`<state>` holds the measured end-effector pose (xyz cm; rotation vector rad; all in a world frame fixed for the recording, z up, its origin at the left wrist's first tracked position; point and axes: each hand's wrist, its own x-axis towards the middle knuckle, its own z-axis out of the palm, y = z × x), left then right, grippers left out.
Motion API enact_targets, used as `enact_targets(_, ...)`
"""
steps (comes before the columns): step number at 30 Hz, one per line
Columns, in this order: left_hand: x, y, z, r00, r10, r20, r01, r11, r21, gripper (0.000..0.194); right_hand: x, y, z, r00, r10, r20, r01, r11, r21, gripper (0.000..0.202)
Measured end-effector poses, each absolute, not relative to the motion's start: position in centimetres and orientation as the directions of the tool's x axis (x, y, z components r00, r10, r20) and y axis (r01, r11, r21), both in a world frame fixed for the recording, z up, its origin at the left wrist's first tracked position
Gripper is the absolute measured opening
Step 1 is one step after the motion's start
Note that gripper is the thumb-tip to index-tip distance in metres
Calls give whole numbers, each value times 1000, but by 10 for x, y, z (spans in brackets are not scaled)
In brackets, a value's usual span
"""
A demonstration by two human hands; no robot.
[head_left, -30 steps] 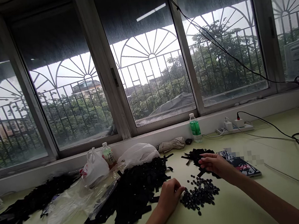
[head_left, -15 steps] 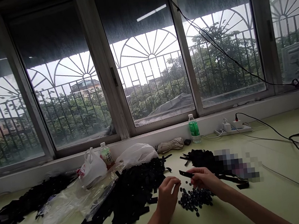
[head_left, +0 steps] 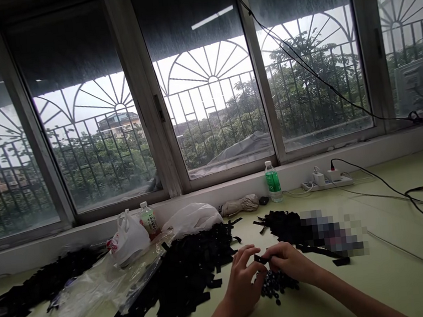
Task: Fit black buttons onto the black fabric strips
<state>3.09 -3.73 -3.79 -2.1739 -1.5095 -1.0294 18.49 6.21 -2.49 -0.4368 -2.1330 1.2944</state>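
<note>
My right hand [head_left: 291,262] pinches a short black fabric strip [head_left: 260,259] just above a heap of small dark round pieces [head_left: 276,285]. Close on its left is my left hand [head_left: 245,281], thumb and fingers curved round the strip's free end; whatever is between its fingertips is too small to make out. To the left of my hands lies a large pile of black strips [head_left: 192,266]. A smaller black pile [head_left: 282,222] sits behind my right hand.
Clear plastic sheeting [head_left: 86,298] and another black pile [head_left: 58,278] lie at left. Along the window wall are white bags [head_left: 131,237], two bottles [head_left: 273,182], a folded beige cloth [head_left: 241,205] and a power strip [head_left: 344,181]. Cables [head_left: 383,178] cross the right side.
My hands have come together. The left hand has opened its fingers wider and moved to the strip's end, while the right hand has shifted slightly left with the strip.
</note>
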Motion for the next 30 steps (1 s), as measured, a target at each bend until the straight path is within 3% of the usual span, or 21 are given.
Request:
enact_targets(10,33,-38,-35,210,665,716,891,-431,139,14,190,58,-17,-766,502,402,0,625,-780,21)
enact_targets(18,30,-40,-35,157,718,678,879,-415,237,13,194,69,-21,-732,481,483,37,736,-676,20)
enact_targets(24,30,-36,-38,239,689,684,853,-486,192,12,195,70,-24,-775,408,483,63,810,-583,21)
enact_targets(30,28,-33,-42,207,640,740,858,-483,178,10,191,63,-28,-797,364,482,35,824,-565,25)
